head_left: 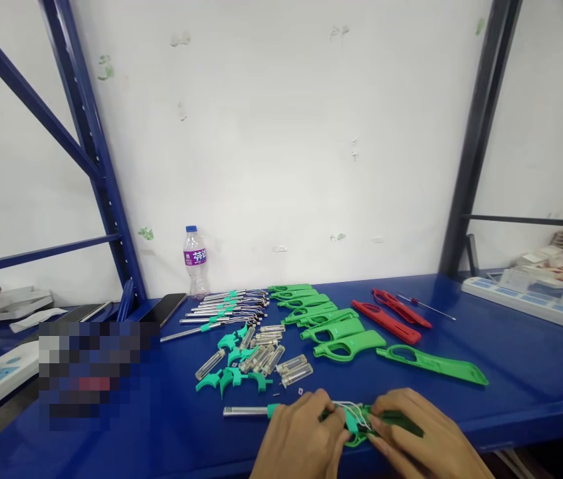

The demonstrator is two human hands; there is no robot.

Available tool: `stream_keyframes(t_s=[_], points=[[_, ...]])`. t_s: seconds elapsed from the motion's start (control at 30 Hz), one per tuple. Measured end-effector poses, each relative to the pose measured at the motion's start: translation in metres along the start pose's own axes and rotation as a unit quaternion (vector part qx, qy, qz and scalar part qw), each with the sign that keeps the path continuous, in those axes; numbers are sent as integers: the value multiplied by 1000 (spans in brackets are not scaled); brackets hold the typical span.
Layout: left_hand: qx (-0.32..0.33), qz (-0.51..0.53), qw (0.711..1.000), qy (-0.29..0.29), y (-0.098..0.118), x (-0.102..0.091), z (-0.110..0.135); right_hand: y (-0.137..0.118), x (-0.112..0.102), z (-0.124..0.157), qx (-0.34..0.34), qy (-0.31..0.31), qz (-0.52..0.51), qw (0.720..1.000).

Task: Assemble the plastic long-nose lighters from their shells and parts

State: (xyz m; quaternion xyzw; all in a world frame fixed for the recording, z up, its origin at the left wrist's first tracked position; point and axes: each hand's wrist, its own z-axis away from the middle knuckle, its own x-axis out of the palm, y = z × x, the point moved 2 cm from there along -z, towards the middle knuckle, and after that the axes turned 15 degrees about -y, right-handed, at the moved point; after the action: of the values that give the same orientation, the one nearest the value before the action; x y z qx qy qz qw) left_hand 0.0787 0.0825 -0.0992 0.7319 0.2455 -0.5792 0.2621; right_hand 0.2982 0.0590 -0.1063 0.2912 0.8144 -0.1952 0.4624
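Pinching left hand [304, 432]: fingers curled in close on the worked green shell [355, 440], at the near edge of the blue table [171, 426].
Right hand [413, 432]: thumb and fingers bent narrowly around the same shell's right part; the exact contact points are partly hidden.
Worked shell: between both hands, white wires [357, 408] looping above it.
Metal tube [245, 412]: lying level, pointing left out from beneath the left hand, with a teal collar.
Teal triggers [231, 379]: loosely scattered just beyond the tube.
Clear tanks [263, 359]: heaped among and beside the triggers.
Single green half-shell [435, 364]: lying beyond the right hand, apart from the hands.
Green handles [349, 346]: a slanting row running away toward the wall.
Red shells [385, 320]: two, right of that row.
Wired rods [221, 309]: stacked side by side, left of the handles.
Dark phone [169, 308]: flat, left of the rods.
Bottle [195, 263]: upright, blue-capped, near the white wall [281, 146].
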Motion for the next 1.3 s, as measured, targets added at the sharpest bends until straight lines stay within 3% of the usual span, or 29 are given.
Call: stream_keyframes(t_s=[0.2,0.33,0.53,0.63,0.8,0.93,1.13,1.3], points=[[7,52,999,-7,-8,-26,10,5,7,9,69,-46,-58,995],[-52,77,996,11,-36,-51,22,4,5,14,138,-58,-72,986],[-118,61,991,-31,-66,-76,37,23,-12,14,213,-75,-76,971],[-120,53,991,-14,-63,-76,34,56,-22,21,230,-35,-31,972],[-100,52,992,-55,-51,-65,24,104,-29,41,248,67,10,966],[-98,54,992,-58,-52,-66,24,106,-29,45,262,73,-18,962],[-141,9,990,11,-62,-77,33,100,-28,40,275,18,12,961],[-144,38,989,-27,-67,-73,33,102,-25,41,278,1,49,959]])
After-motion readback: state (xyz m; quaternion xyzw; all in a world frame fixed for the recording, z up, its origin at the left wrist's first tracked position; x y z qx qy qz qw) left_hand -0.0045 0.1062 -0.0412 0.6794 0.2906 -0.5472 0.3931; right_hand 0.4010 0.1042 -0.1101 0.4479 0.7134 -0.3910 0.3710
